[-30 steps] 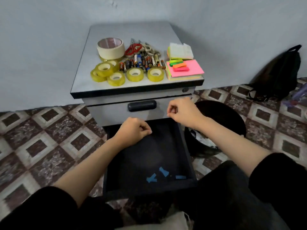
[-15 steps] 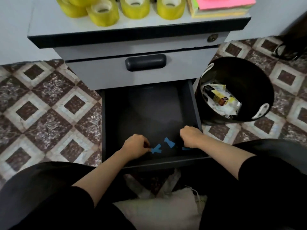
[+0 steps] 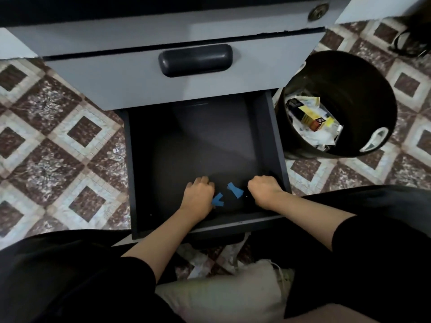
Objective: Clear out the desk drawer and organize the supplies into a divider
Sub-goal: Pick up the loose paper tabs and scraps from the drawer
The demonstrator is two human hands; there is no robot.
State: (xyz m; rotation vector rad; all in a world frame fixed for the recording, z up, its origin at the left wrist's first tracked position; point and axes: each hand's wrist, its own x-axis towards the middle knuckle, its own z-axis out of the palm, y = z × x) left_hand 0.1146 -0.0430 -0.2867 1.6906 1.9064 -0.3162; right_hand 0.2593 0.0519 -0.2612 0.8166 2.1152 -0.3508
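Observation:
The dark drawer (image 3: 144, 159) is pulled open below a shut grey drawer with a black handle (image 3: 195, 59). Two blue scraps lie on its floor near the front: one (image 3: 218, 201) beside my left hand, one (image 3: 235, 190) between my hands. My left hand (image 3: 198, 194) is knuckles up, its curled fingers at the edge of the nearer scrap. My right hand (image 3: 264, 192) is curled down near the front right corner. Both hands' fingertips are hidden, so I cannot tell if either holds anything.
A black waste bin (image 3: 373, 89) with paper and small boxes stands right of the drawer. The floor (image 3: 58, 148) is patterned tile. My dark-clothed legs frame the drawer front, with a pale cushion (image 3: 221, 294) between them.
The view dropped from the cabinet top to the drawer. Both hands went down to the drawer floor at the blue scraps. A third scraps by my right hand is now hidden.

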